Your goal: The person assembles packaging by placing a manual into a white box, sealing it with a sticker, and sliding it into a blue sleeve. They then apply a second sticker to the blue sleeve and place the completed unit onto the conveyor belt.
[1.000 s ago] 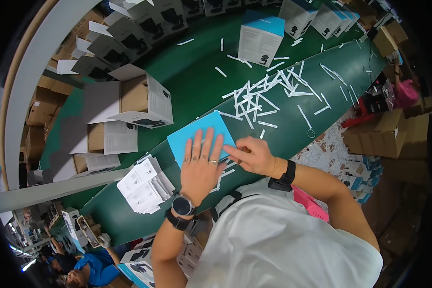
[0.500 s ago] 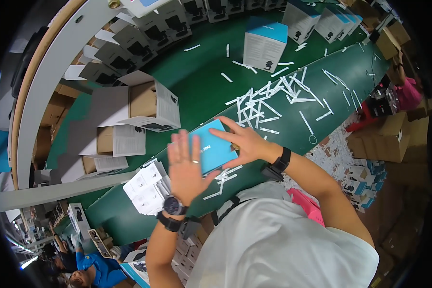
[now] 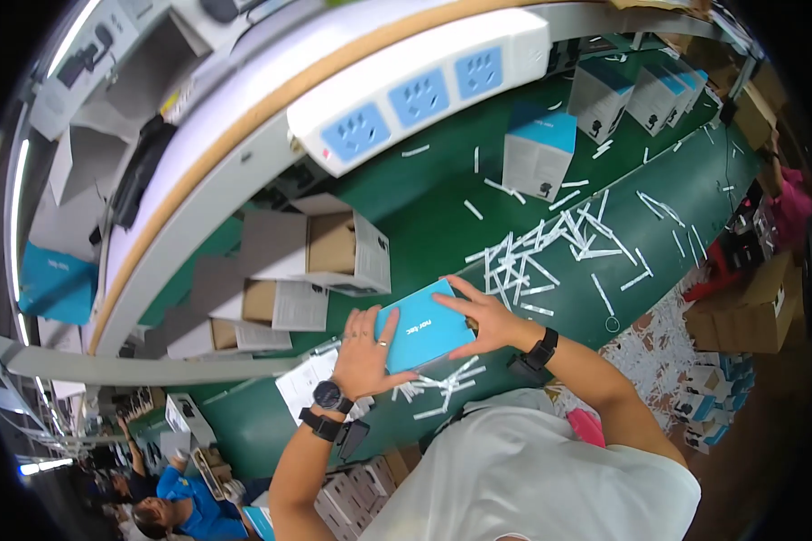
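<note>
A blue-topped carton [image 3: 429, 326] stands on the green table in front of me, its top flap lying flat. My left hand [image 3: 361, 359] is at its left edge, fingers together against the side and over the rim. Around the right end of the same carton spreads my right hand [image 3: 492, 321], with fingers at the far edge and thumb at the near edge. The carton sits between both hands. Beside my left wrist lies a stack of white printed sheets [image 3: 302, 389], partly covered by the arm.
Loose white paper strips [image 3: 537, 261] litter the table [image 3: 568, 347] to the right. Open cartons [image 3: 374, 257] stand at left, a closed blue-topped carton [image 3: 539, 153] behind. A shelf with a white power strip [image 3: 424, 95] overhangs the far side. Co-workers are at lower left and far right.
The view has tilted up, bringing the power strip into sight. My left hand, blurred over the carton's top before, has settled at its left edge. My right hand stays at the right end.
</note>
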Demonstrator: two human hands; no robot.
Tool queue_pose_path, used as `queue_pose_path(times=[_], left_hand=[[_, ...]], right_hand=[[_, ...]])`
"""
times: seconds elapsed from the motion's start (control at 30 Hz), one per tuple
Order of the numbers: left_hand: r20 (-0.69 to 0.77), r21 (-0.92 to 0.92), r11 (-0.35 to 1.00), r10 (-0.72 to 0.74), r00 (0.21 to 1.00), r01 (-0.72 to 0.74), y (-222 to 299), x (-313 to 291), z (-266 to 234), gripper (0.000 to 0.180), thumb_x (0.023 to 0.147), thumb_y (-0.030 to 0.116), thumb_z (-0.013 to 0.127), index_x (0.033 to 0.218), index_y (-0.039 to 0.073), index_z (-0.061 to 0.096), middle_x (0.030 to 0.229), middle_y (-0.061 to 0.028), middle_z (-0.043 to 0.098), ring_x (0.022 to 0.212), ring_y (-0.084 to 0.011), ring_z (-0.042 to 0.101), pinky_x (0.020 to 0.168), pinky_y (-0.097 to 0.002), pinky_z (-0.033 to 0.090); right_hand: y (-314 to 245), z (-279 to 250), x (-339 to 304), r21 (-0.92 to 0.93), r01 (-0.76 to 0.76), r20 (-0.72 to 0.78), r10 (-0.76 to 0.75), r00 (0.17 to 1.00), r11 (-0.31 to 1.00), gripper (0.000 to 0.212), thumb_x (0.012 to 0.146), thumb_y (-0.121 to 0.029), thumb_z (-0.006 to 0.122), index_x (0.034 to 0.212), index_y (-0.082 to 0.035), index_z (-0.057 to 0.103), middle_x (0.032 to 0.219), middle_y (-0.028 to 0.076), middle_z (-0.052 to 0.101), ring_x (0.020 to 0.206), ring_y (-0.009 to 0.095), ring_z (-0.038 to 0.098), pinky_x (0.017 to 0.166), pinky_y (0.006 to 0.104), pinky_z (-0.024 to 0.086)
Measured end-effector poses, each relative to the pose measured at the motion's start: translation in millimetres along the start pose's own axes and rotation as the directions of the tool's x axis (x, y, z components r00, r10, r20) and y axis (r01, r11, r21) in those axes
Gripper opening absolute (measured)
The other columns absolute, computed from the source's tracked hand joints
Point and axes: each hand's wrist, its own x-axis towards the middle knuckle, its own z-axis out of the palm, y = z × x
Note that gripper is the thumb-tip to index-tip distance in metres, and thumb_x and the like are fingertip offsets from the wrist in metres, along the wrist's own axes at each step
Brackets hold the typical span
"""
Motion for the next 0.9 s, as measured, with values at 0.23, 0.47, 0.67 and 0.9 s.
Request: queue_pose_path(times=[0.23, 0.47, 0.67, 0.9], left_hand=[[-0.295, 0.250, 0.918, -0.232, 0.927, 0.309, -86, 47, -53, 0.076, 0.079, 0.030, 0.078, 0.145, 0.003, 0.050, 0.140, -0.0243, 0.052, 0.132, -0.0466, 0.044, 0.114, -0.0573, 0.032], [-0.615, 0.201, 0.893, -0.204, 0.762, 0.402, -72, 9, 38, 0.021, 0.074, 0.008, 0.068, 0.094, 0.009, 0.074, 0.096, -0.0092, 0.067, 0.102, -0.0319, 0.060, 0.091, -0.0468, 0.049], [-0.619, 0.102, 0.994, 0.090, 0.780, -0.033, 62, -31, 44, 0.046, 0.076, 0.007, 0.064, 0.122, 0.013, 0.069, 0.122, -0.0086, 0.065, 0.113, -0.0309, 0.060, 0.106, -0.0528, 0.045], [-0.630, -0.277, 0.619, -0.694, 0.348, 0.735, -17, -115, 122, 0.061, 0.084, 0.015, 0.072, 0.139, -0.003, 0.052, 0.134, -0.0260, 0.055, 0.123, -0.0462, 0.052, 0.107, -0.0520, 0.041]], right_hand=[[60, -73, 96, -0.183, -0.268, -0.590, 0.112, 0.800, 0.946, 0.096, 0.067, -0.045, 0.089, 0.146, -0.009, 0.050, 0.154, 0.030, 0.036, 0.132, 0.043, 0.052, 0.106, 0.0427, 0.047], [23, -107, 130, -0.567, -0.372, -0.489, 0.063, 0.870, 0.735, 0.067, 0.077, -0.040, 0.078, 0.136, -0.016, 0.059, 0.135, 0.023, 0.057, 0.105, 0.039, 0.068, 0.085, 0.0466, 0.057], [7, -43, 43, 0.034, -0.334, -0.186, 0.335, 0.924, 0.942, 0.051, 0.081, -0.024, 0.082, 0.123, 0.001, 0.066, 0.106, 0.009, 0.073, 0.087, 0.017, 0.068, 0.079, 0.0309, 0.053], [-20, 33, -12, 0.005, -0.467, -0.361, 0.437, 0.824, 0.884, 0.030, 0.093, -0.029, 0.068, 0.101, 0.000, 0.064, 0.080, 0.017, 0.064, 0.070, 0.029, 0.062, 0.066, 0.0379, 0.050]])
